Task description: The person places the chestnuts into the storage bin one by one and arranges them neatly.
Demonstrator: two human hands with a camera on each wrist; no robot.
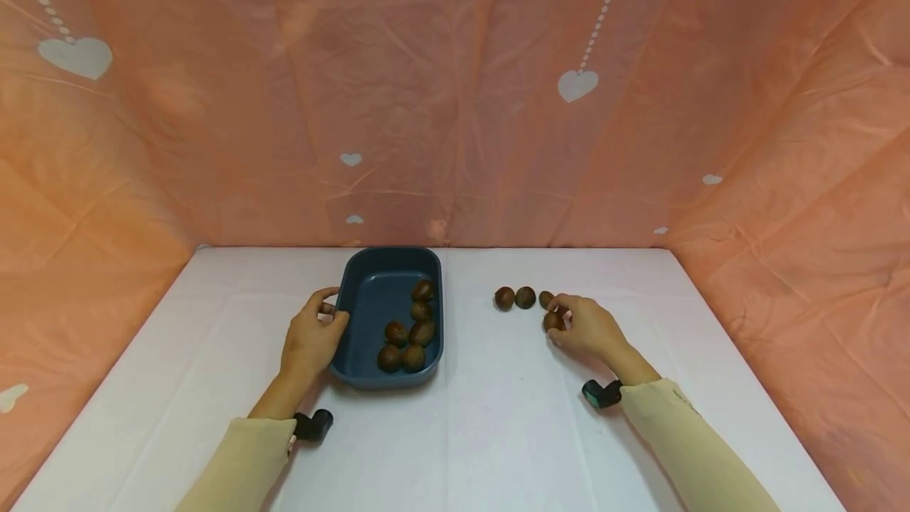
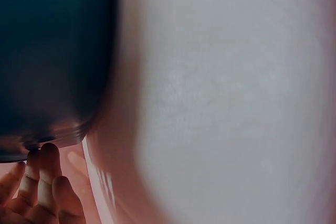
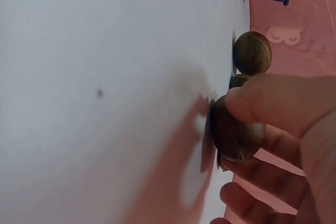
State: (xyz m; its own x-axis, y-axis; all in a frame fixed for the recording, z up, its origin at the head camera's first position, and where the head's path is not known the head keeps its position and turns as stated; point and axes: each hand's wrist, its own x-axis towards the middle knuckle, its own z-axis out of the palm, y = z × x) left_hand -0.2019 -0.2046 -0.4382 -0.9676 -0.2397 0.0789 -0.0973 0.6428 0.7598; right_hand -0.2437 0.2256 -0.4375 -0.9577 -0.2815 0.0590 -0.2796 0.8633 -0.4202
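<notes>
At the left, a dark blue oblong tray point(image 1: 370, 291) holds several brown chestnuts point(image 1: 422, 332) along its right side and near end. My left hand point(image 1: 310, 342) holds the tray's left side, its thumb at the rim and its fingertips point(image 2: 50, 153) against the outer wall. Right of the tray, my right hand point(image 1: 586, 328) pinches a chestnut point(image 3: 238, 132) between thumb and fingers, at or just over the table. A short row of loose chestnuts point(image 1: 525, 297) lies just beyond and left of that hand, one partly hidden behind its fingers.
The things stand on a white-covered table point(image 1: 483, 433). An orange curtain point(image 1: 498, 141) with pale hearts hangs behind its far edge and along both sides. A small black device is worn at each wrist.
</notes>
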